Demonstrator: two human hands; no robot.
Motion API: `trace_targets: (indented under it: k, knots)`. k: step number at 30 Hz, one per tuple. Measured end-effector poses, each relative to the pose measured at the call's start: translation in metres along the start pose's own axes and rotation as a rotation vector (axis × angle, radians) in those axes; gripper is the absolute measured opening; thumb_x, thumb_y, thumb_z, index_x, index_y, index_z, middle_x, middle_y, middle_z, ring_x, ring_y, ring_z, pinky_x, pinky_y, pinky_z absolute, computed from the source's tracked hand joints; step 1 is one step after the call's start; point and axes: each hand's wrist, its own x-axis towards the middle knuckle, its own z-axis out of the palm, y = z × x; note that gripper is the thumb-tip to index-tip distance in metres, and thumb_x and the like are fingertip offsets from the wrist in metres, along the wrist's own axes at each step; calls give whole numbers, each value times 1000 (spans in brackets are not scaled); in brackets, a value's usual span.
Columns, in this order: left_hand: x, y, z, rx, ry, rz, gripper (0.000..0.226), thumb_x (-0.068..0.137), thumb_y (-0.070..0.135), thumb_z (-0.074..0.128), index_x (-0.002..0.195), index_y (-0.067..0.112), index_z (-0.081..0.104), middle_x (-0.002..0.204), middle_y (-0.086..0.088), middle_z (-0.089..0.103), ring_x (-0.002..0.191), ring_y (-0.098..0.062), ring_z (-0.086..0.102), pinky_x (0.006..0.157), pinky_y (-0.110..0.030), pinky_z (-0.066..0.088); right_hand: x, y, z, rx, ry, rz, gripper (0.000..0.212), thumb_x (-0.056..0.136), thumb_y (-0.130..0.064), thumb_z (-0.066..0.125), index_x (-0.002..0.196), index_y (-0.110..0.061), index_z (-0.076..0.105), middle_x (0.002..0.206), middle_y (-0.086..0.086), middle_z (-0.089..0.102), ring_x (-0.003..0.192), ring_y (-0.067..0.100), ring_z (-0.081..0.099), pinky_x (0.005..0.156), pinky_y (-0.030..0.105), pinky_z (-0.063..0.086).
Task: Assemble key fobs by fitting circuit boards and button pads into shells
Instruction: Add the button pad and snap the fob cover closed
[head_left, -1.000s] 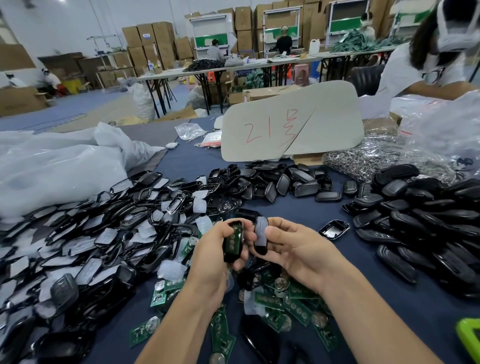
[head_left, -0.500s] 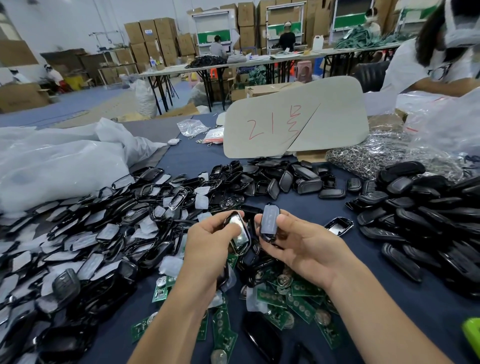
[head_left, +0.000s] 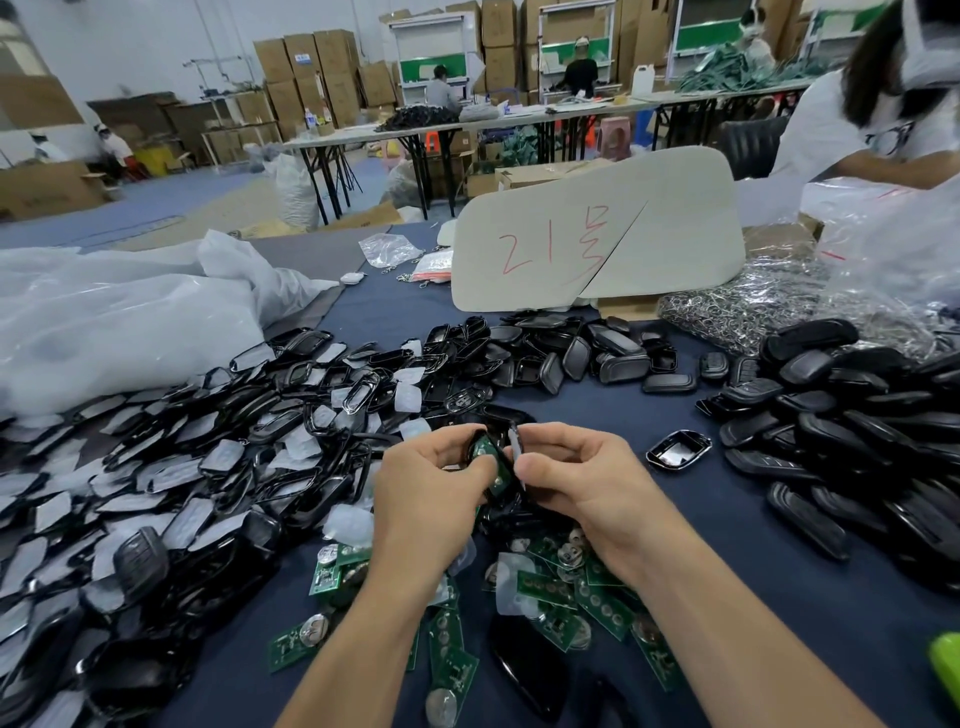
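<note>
Over the near middle of the table (head_left: 727, 545), above loose boards (head_left: 447, 639), your left hand (head_left: 431, 499) is gripping a black shell (head_left: 480, 441) with a green circuit board (head_left: 493, 465) inside. Your right hand (head_left: 576, 483) is pinching a thin pad (head_left: 516, 446) just right of it.

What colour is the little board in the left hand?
Green. The circuit board that the left hand holds shows best in the head view.
</note>
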Motion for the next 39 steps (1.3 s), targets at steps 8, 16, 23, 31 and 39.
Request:
trace_targets:
  k: [8,16,23,31,39]
  knots:
    - [-1,4,-3,-239,-280,-88,35,91,-8,72,116,17,74,99,0,82,87,-13,78,69,-24,61,0,4,-2,-113,27,-119,30,79,4,82,93,-23,83,97,7,81,92,25,78,82,36,64]
    - [1,1,-11,-199,-382,-33,51,84,-14,75,119,23,75,98,-6,82,84,-23,77,75,-33,64,5,8,-9,-328,36,-160,36,72,-4,90,99,-28,83,92,-2,81,88,18,78,83,37,63]
    - [0,1,-9,-227,-389,-31,41,91,-9,68,115,23,76,94,-9,81,82,-17,78,72,-27,63,-4,10,-1,-603,196,-337,40,67,-21,89,103,-40,81,85,-32,74,85,-13,69,70,4,50]
    - [1,1,-10,-300,-297,-5,36,83,-7,79,104,22,83,95,-12,81,78,-19,78,65,-23,61,-9,10,5,-642,181,-451,43,77,-16,83,109,-44,77,85,-41,69,86,-16,68,73,3,51]
    - [-1,7,-12,-230,-285,77,37,77,-9,83,92,25,86,92,-8,82,84,-19,80,68,-22,61,-4,2,-4,-565,78,-295,41,72,-11,89,104,-37,82,92,-21,78,89,-6,73,78,15,58]
